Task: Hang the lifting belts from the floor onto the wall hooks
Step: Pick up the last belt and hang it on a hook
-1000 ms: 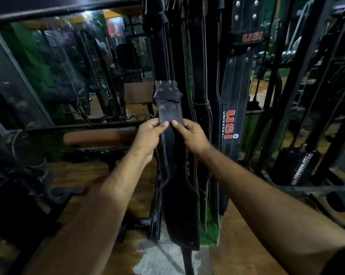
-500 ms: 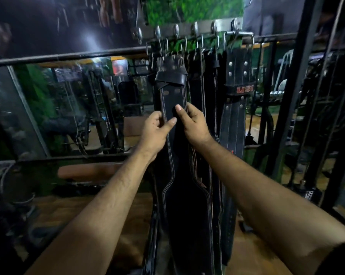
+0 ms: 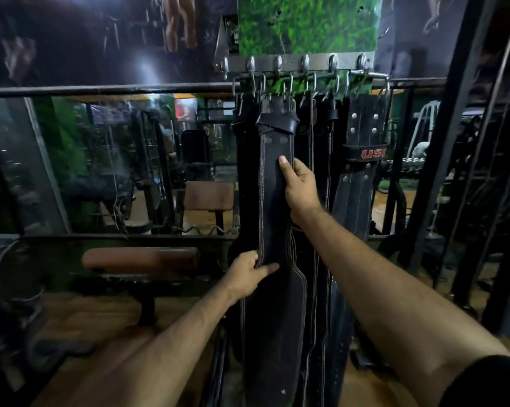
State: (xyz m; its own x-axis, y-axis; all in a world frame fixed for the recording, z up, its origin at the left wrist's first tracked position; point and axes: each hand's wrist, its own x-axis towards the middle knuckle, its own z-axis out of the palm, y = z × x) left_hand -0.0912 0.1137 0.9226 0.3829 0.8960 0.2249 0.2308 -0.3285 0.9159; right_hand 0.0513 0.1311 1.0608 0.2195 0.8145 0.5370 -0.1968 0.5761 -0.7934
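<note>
Belt [image 3: 275,201] hangs off the hook rail [image 3: 294,64]; right hand [image 3: 299,186] and left hand [image 3: 247,274] both grasp its edges. Hanging step looks done; next: release, fetch another.

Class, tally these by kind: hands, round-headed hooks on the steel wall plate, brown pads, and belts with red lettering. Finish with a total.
Hands: 2 (left hand and right hand, both gripping the front belt)
Hooks on the steel wall plate: 6
Brown pads: 2
Belts with red lettering: 1
Total: 11
</note>
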